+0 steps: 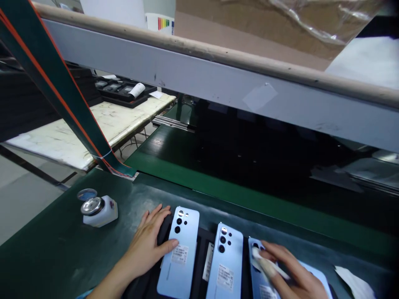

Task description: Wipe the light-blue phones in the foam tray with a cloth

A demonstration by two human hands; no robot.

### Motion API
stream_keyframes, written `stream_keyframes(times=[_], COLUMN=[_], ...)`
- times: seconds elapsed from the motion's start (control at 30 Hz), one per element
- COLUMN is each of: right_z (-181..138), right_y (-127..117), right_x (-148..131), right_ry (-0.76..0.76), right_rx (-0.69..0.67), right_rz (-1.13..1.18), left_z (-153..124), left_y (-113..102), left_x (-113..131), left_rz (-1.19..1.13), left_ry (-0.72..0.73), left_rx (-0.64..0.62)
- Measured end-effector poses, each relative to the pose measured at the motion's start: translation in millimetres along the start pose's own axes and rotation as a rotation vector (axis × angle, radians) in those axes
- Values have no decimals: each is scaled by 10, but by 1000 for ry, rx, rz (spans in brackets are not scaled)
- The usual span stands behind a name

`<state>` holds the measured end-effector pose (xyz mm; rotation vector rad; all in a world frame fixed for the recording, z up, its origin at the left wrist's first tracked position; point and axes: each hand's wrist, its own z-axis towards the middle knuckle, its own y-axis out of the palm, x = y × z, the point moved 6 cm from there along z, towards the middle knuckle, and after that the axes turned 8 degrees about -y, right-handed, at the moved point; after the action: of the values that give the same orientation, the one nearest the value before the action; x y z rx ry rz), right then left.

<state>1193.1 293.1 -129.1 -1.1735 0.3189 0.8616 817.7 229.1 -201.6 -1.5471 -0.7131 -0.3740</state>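
Note:
Three light-blue phones lie back-up, side by side in a black tray on the dark green bench. My left hand rests flat on the tray's left edge, fingers spread, thumb touching the left phone. The middle phone lies untouched between my hands. My right hand presses a small white cloth against the right phone near its camera lenses, fingers closed on the cloth.
A white dispenser bottle with a metal top stands on the bench to the left. A green conveyor belt runs behind the tray. A white sheet lies at the right. An overhead beam crosses above.

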Motion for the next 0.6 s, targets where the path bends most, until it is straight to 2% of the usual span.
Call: stream_keyframes(times=[0.07,0.17,0.23,0.3,0.37,0.6], right_z=[322,703,841,875,848,806], right_y=[383,1030,1422,1696,1817,1814], right_x=[-497,-1107,-1356,-1496,-1548,-1611], right_ry=[-214,-406,-469,-539,-605,-653], right_rx=[-163,-271,-311,-360,-395,-405], right_rz=[92,193,197,149,93,14], left_z=[8,10,8,7,7,21], left_y=[3,-15,-26,-34,-36,-28], left_x=[3,29,49,60,60,51], left_rz=[-2,-12,-12,-11,-23,-56], left_ry=[8,26,27,20,14,-4], left_rx=[3,15,12,9,10,6])
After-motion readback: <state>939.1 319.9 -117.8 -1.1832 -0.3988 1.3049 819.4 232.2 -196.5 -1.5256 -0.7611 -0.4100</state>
